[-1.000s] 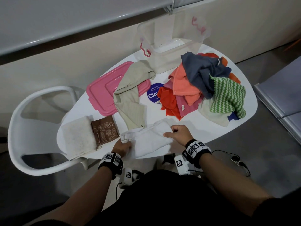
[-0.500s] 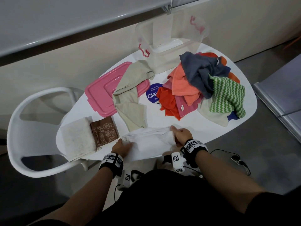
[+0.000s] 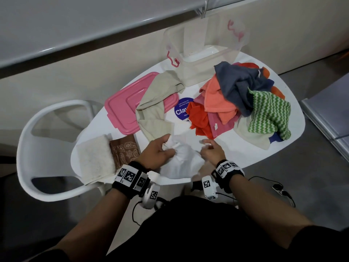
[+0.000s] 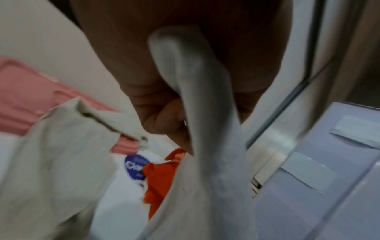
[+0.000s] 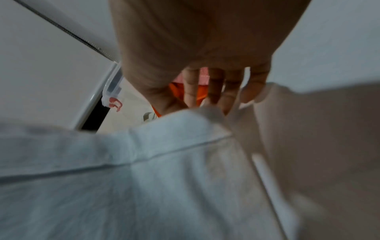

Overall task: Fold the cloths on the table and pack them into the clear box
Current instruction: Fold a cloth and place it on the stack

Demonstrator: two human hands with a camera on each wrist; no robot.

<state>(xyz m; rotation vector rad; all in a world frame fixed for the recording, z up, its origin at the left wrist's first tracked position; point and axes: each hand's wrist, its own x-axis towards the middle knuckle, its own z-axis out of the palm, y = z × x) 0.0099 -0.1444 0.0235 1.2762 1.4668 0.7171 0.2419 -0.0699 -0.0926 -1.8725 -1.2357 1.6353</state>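
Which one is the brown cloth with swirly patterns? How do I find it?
Start at the white table's near left corner, beside the white chair. A fluffy cream cloth lies there; the brown cloth lies just right of it, folded, the only patterned brown one.

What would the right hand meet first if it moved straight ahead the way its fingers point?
Probably the orange-red cloth: the right hand points over the white cloth toward it, though depth is unclear.

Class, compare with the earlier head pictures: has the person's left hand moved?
Yes. The left hand, gripping the white cloth, has moved away from the table's near edge, up toward the beige cloth.
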